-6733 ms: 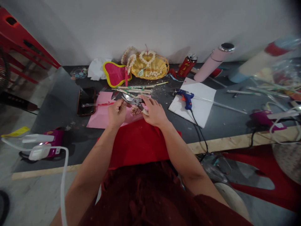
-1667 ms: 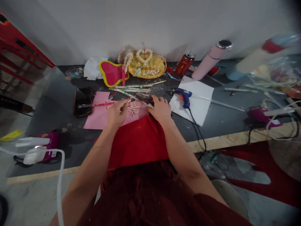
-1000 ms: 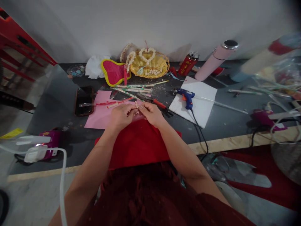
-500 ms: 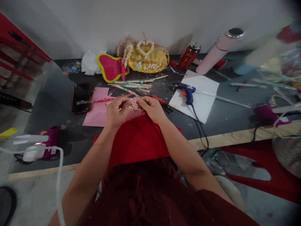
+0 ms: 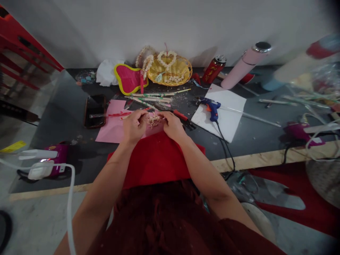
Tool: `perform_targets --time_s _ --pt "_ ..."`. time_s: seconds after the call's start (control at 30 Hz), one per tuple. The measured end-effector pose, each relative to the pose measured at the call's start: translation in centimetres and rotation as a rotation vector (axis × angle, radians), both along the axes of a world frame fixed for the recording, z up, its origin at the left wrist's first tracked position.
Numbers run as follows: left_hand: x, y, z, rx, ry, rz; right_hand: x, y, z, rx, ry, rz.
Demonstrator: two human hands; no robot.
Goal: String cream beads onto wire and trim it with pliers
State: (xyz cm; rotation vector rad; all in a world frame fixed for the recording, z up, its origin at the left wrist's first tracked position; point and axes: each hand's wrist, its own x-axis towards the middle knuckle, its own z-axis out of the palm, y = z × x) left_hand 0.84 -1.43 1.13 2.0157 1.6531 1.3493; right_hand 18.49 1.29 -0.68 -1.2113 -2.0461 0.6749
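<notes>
Over a sheet of pink paper (image 5: 113,122), both hands work close together. Between them is a cluster of small pale wood-like bits (image 5: 153,122). My left hand (image 5: 135,125) is on the left of the bits, its fingers curled and closed toward the thumb; what they pinch is too small to make out. On the other side, my right hand (image 5: 173,125) has its thumb and fingertips drawn together at the edge of the bits, and anything in them is hidden. A red cloth (image 5: 156,159) lies below the hands at the table's front.
Behind the hands lie green-and-white wrapped sticks (image 5: 151,95) and red-handled pliers (image 5: 182,116). A blue glue gun (image 5: 212,106) rests on a white board (image 5: 231,124). Farther back stand a wicker basket (image 5: 183,67), a red can (image 5: 214,70) and a pink flask (image 5: 247,65). A phone (image 5: 95,111) lies left.
The hands have moved slightly apart, with the right hand lower and its fingers bent more downward. More of the pale bits show between them. The camera view has shifted a little.
</notes>
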Motion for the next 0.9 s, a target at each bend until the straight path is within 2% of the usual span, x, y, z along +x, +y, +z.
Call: perform_targets --time_s 0.13,0.37,0.5,0.7,0.9 --pt "0.0 0.1 0.0 -0.008 0.023 0.014 0.2 -0.1 0.6 -0.005 -0.105 -0.022" --pt "0.0 0.4 -0.2 -0.021 0.029 0.013 0.1 -0.5 1.4 -0.017 -0.45 -0.079" --pt "0.0 0.5 -0.5 -0.013 0.032 0.01 -0.2 -0.4 1.2 -0.027 -0.508 -0.077" --pt "0.0 0.6 -1.1 -0.001 -0.007 -0.029 -0.2 -0.5 1.2 -0.019 -0.469 -0.081" --pt "0.1 0.7 -1.0 -0.007 0.01 -0.091 -0.6 -1.0 1.7 0.054 -0.068 0.012"
